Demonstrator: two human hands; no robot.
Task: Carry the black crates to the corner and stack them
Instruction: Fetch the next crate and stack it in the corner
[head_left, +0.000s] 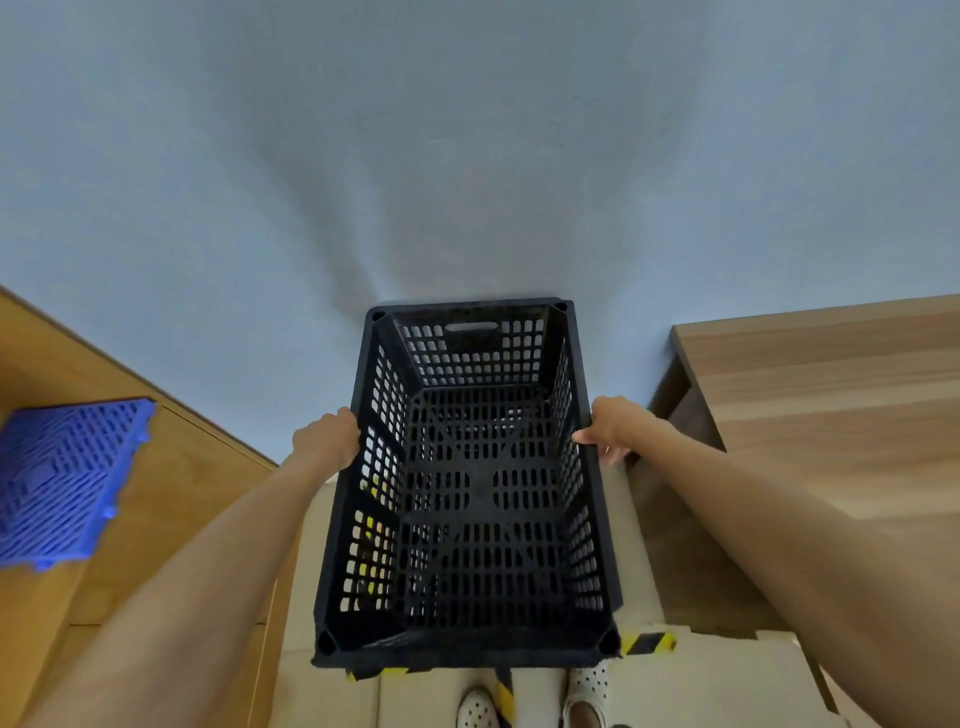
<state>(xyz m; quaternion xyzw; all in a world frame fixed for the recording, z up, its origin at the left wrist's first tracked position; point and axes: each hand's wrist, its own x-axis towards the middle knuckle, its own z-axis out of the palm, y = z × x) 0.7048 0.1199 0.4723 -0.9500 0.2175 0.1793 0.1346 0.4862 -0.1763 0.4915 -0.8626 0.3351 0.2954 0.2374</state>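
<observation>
Between both hands' fingers (587, 436): apparently gripped black crate (467, 483).

Quick count of what's in view: one black crate (470, 483), open top, nothing inside it. Two hands on it, left hand (327, 435) on one long rim and right hand (615, 427) on the other, so one per side. One blue slatted panel (62, 480) lying on the wooden surface (197, 467) at the left edge. A second wooden surface (831, 395) on the right, which makes two of those. Two white perforated shoes (475, 709) poking out at the bottom. Yellow-and-black striped tape (647, 643) shows in a few bits on the floor, can't tell how many strips.
</observation>
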